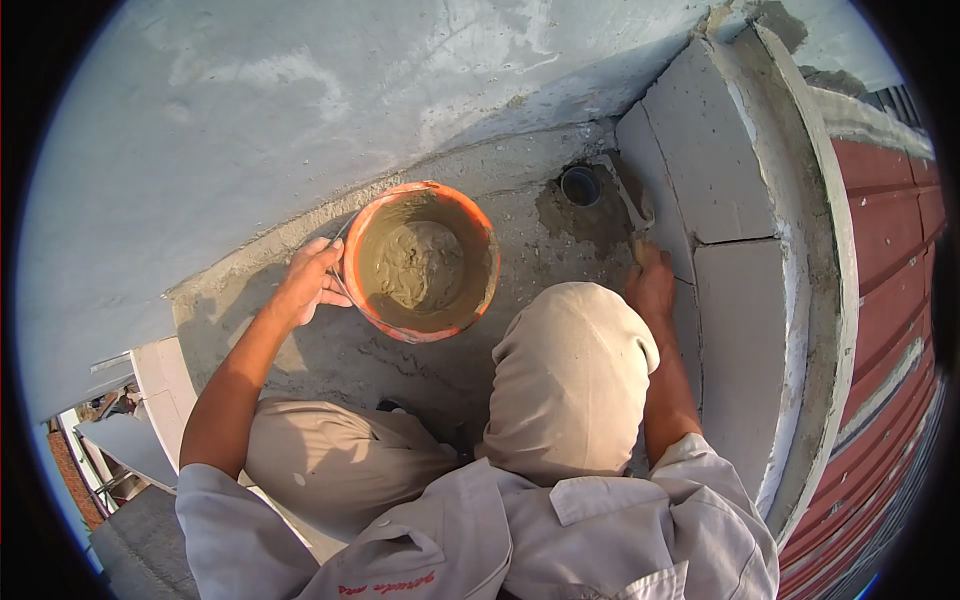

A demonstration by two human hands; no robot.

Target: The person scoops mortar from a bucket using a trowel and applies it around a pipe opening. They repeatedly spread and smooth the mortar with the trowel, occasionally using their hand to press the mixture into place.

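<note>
An orange bucket (pixel 484 222) stands on the concrete floor in front of my knees, with wet grey mortar (pixel 415 265) inside. At its left side my left hand (pixel 312 282) holds the thin wire handle (pixel 343 290) close to the rim, fingers curled. My right hand (pixel 652 285), partly hidden behind my raised knee, is closed around the handle of a trowel (pixel 632 192). The trowel's blade lies low by the block wall, close to a small dark round pipe opening (pixel 580 186) ringed by damp mortar.
A grey plastered wall (pixel 250 130) rises ahead and to the left. Pale blocks (pixel 740 330) form a low wall close on my right, with red corrugated sheets (pixel 890 270) beyond it. At lower left, boards and debris (pixel 120 420) lie past the floor's edge.
</note>
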